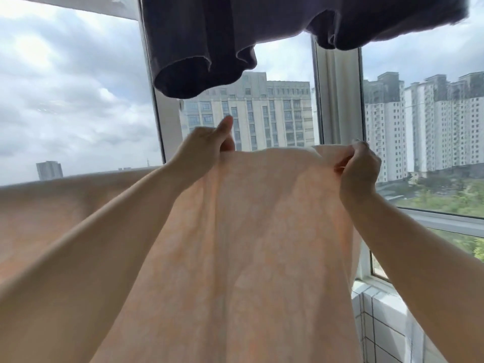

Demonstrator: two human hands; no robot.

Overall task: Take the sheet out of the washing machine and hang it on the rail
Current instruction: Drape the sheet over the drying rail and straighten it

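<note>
Head view, peach sheet (248, 231) stretched between raised hands, left hand (207, 148) and right hand (358, 169) pinching its top edge

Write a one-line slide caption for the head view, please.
Both hands, left hand and right hand, hold up the peach sheet by its top edge at a window, under dark laundry.

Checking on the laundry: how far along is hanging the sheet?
Done: the pale peach cotton sheet is out of the washer. In hand: left hand and right hand grip its top edge, raised beneath the dark grey garment. Left: draping it; no rail is visible.
</note>
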